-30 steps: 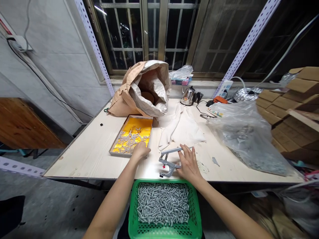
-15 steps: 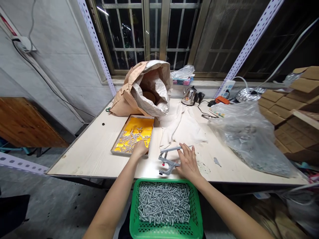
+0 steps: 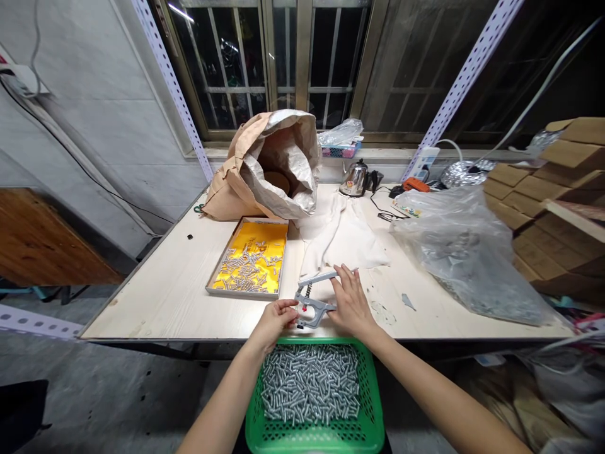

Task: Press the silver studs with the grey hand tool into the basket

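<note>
My right hand [image 3: 352, 304] is wrapped round the handles of grey snap-fastener pliers [image 3: 312, 309], which have a spring and a red tip at the jaws. The handles stand apart. At the jaw end, my left hand [image 3: 275, 323] is closed in a pinch, its fingertips up against the jaws. What it pinches is too small to make out. Left of the pliers lies a shallow box [image 3: 243, 294] with a yellow lining and many small silvery metal pieces [image 3: 246, 271]. Below both hands, a green basket [image 3: 375, 403] holds a heap of silvery screw-like pieces [image 3: 309, 384].
An open paper sack [image 3: 231, 189] lies behind the box, beside a white cloth [image 3: 347, 243]. Farther back stands a metal kettle [image 3: 354, 180]. A large clear plastic bag [image 3: 463, 252] and stacked cardboard [image 3: 558, 239] take up the right side.
My left hand has come out of the yellow-lined box and moved right and down to the pliers' jaws. My right hand keeps its hold on the pliers. The view has shifted slightly.
</note>
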Demonstrator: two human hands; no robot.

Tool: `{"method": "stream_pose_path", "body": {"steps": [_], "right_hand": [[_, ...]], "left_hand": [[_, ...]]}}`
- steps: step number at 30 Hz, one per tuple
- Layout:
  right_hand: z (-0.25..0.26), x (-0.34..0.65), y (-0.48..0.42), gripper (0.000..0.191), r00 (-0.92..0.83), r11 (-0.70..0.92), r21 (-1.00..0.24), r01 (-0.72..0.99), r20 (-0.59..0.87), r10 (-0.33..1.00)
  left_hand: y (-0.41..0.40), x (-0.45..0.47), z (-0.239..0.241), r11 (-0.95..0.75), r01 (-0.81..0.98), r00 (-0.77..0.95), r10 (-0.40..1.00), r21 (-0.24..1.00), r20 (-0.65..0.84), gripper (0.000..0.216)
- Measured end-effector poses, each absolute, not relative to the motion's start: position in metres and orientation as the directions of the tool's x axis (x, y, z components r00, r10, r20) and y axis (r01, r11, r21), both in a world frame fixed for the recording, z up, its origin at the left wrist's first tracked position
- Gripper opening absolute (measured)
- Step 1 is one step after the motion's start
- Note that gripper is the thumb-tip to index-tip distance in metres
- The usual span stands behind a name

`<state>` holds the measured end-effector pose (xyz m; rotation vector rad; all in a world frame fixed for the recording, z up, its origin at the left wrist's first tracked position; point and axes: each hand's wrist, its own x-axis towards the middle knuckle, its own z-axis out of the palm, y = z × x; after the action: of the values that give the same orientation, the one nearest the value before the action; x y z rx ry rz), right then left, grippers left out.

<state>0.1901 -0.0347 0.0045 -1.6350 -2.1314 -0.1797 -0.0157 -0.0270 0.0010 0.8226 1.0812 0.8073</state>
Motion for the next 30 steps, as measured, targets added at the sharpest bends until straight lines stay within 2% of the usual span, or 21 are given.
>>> {"method": "stream_pose_path", "body": {"steps": [5,9,14,18,24,30], "right_hand": [[0.003,0.188,-0.036,0.06,-0.219,0.311,-0.167,0.936,0.417,0.882],[0.002,0.189,-0.038,0.062,-0.225,0.316,-0.168,0.934,0.411,0.883],[0.0,0.189,-0.037,0.064,-0.193,0.287,-0.168,0.943,0.425,0.885],[0.0,0.188,-0.037,0.064,-0.179,0.284,-0.173,0.943,0.455,0.872],[0.001,0.181,-0.039,0.07,-0.173,0.283,-0.176,0.943,0.469,0.866],[0.003,0.18,-0.037,0.067,-0.155,0.257,-0.172,0.951,0.455,0.877]], "left_hand": [[-0.025,-0.013,-0.003,0.493,-0.177,0.297,0.852,0.852,-0.431,0.025],[-0.026,-0.012,-0.004,0.551,-0.185,0.312,0.818,0.814,-0.483,0.029],[-0.03,-0.008,-0.005,0.553,-0.182,0.274,0.822,0.813,-0.499,0.032],[-0.032,-0.006,-0.001,0.555,-0.139,0.254,0.82,0.82,-0.512,0.025],[-0.032,-0.005,0.009,0.462,-0.008,0.28,0.852,0.887,-0.442,0.009],[-0.032,-0.006,0.01,0.466,-0.078,0.304,0.853,0.881,-0.424,0.012]]}}
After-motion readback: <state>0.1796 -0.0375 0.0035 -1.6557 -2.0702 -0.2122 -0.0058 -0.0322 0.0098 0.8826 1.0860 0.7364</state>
